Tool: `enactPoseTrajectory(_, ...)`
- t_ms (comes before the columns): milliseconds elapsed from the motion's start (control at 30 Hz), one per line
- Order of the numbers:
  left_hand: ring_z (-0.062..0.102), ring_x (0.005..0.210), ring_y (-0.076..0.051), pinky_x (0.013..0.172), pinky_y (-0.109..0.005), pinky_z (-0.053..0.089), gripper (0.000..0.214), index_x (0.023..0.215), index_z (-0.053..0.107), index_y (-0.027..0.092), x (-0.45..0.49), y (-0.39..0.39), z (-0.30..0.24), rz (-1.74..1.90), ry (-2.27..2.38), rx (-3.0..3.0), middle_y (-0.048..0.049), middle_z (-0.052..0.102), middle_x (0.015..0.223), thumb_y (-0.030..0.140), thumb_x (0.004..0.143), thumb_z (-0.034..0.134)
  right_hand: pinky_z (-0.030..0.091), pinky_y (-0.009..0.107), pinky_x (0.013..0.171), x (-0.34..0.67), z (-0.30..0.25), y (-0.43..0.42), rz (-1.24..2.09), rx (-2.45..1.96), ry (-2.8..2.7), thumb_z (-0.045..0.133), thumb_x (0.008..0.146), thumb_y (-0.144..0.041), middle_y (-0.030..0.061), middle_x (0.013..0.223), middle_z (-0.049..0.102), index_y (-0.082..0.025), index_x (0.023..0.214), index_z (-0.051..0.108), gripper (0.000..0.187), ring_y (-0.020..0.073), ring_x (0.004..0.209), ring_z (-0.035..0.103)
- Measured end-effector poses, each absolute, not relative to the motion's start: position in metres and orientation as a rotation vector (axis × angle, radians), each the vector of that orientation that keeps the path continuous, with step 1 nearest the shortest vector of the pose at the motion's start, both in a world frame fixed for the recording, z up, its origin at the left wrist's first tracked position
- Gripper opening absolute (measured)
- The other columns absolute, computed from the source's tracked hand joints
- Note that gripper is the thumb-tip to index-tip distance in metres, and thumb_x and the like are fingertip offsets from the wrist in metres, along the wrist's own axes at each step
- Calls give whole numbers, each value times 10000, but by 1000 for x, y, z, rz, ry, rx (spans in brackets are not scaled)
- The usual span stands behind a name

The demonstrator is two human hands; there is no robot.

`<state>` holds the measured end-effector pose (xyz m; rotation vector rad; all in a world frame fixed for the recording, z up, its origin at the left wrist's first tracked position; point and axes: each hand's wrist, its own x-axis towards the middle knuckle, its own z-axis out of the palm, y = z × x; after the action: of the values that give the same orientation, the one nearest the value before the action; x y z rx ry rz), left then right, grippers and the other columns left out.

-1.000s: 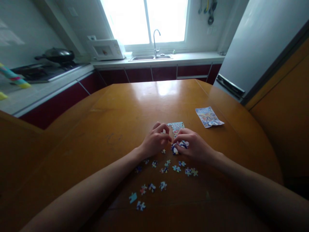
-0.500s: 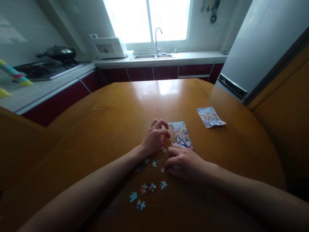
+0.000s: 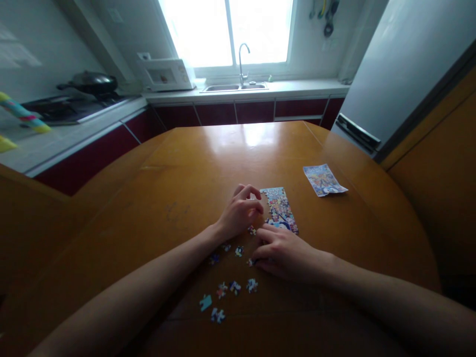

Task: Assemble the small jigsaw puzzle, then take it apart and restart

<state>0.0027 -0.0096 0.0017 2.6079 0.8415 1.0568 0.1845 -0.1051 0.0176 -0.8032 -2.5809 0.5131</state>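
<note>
1. Nearest the person, on the near side of the right hand [image 3: 280,250] and off to its left, a flat light-blue jigsaw piece [image 3: 205,302] lies near a knobbly white-and-blue jigsaw piece [image 3: 217,315] on the glossy orange-brown wooden table [image 3: 186,158].

2. Closer to that hand sits a pale multicoloured jigsaw piece [image 3: 252,285]. I'd judge these light, stiffish card, apt to skate on the polish; best taken by opposite edges, sparing the knobs, which could bend.

3. The right hand is low, fingers bent and bunched, with a small mixed-colour jigsaw piece [image 3: 250,262] at its thumb side; whether it pinches anything I cannot tell.

4. Farther off, the left hand [image 3: 240,210] arches its fingers in a loose curl; I can't make out whether they grip something.

5. Beyond the right hand, beside the left fingertips, lies the partly joined rectangular picture jigsaw [image 3: 280,203], ragged along its left side. Its joints are probably weak: slide it flat, supported broadly, rather than lift a corner.

6. Past it, right of both hands: a creased blue-and-white printed paper sheet [image 3: 323,179].
</note>
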Motion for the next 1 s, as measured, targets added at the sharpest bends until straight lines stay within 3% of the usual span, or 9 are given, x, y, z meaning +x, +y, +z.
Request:
enactPoseTrajectory(400,451,903,-186,801,-326,463,237,671,692,205,4,-11,3,1058,841,2607,-27,604,969,-5,773,648,464,300,824,184,22,-106,581,-669,-2568,589,888,-143,45,1019,603,-211,900,683,117,167,912,503)
enactPoseTrajectory(633,459,894,-186,807,-330,460,233,701,706,212,3,-10,2,1071,844,2592,-28,610,960,8,790,634,457,283,770,185,23,-105,599,-501,-2619,536,912,-131,20,836,637,-213,874,655,149,159,829,513)
enactPoseTrajectory(867,505,953,-194,885,-364,465,325,1074,689,229,4,-10,3,1118,889,2566,-36,616,977,29,862,547,492,312,774,198,28,-91,727,-628,-2328,547,924,-147,51,890,665,-197,910,686,149,158,828,584)
enactPoseTrajectory(1000,510,936,-197,867,-360,462,290,1131,660,217,4,-11,6,1155,900,2548,-38,622,951,84,897,552,485,311,725,209,32,-78,726,-848,-2048,576,905,-162,44,846,673,-186,873,702,132,151,771,590)
